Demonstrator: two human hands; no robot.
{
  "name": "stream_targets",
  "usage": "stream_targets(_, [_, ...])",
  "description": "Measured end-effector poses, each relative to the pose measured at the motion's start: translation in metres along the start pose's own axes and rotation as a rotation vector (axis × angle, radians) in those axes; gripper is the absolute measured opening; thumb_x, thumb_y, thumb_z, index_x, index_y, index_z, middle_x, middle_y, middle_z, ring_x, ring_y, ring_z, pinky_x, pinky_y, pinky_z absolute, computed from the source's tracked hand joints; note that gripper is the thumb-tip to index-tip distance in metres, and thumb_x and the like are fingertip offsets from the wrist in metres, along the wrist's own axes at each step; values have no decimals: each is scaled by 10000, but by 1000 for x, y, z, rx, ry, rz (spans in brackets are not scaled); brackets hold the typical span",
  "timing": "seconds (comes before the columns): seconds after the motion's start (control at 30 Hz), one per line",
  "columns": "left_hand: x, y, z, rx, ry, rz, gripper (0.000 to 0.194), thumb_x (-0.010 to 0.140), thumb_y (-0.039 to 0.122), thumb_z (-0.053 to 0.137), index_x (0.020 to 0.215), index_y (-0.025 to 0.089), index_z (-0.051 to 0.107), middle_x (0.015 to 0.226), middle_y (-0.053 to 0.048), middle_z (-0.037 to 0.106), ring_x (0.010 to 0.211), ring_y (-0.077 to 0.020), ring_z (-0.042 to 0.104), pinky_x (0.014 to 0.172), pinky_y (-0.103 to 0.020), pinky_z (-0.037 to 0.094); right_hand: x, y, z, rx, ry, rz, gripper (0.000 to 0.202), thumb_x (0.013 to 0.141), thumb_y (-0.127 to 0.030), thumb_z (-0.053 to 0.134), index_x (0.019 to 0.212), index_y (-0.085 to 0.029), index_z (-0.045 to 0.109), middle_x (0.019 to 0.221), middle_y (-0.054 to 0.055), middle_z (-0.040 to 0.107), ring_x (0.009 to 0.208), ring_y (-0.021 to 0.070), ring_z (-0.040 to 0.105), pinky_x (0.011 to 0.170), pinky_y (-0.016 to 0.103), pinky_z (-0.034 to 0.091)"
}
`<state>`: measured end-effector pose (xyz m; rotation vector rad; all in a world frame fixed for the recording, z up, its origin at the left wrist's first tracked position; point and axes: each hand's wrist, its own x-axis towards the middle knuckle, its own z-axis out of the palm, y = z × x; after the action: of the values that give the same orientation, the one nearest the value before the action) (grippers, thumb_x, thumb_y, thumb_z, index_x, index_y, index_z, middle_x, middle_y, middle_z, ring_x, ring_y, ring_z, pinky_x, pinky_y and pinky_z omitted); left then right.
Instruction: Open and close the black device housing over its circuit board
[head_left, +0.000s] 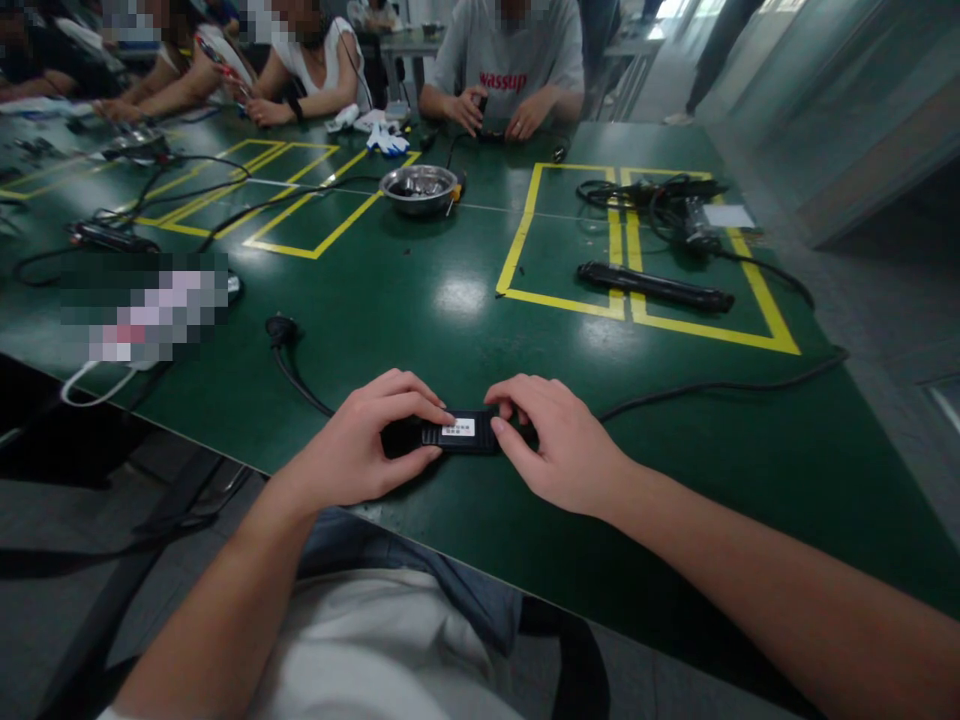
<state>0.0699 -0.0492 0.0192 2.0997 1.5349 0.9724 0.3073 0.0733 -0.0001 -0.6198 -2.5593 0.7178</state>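
Observation:
A small black in-line box point(487, 440) with a white printed label lies on the green table in front of me. My left hand point(382, 430) holds its left end, with the thumb on the near side and the fingers on the far side. At the right end, my right hand point(551, 435) is closed with thumb and fingertips pinching the box where the cord meets it. A black cord point(697, 388) runs off to the right from behind my right hand. Beyond my left hand, another cord leads to a black plug point(281, 328) on the table.
A metal bowl point(420, 190) stands mid-table. To the right, a long black bar point(656, 287) lies across yellow tape lines, with coiled cables point(675, 205) behind. A blurred pinkish object point(161, 312) sits at left. Across the table a person point(510, 80) handles something dark.

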Motion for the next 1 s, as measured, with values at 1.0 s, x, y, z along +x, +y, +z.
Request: stream_targets(1.0, [-3, 0, 6, 291, 33, 0, 104, 984, 193, 600, 886, 195, 632, 788, -8, 654, 664, -155, 583, 632, -283, 423, -7, 2, 10, -71, 123, -79, 54, 999, -199, 626, 953, -223, 638, 876, 46, 711, 778, 221, 671, 705, 344, 470])
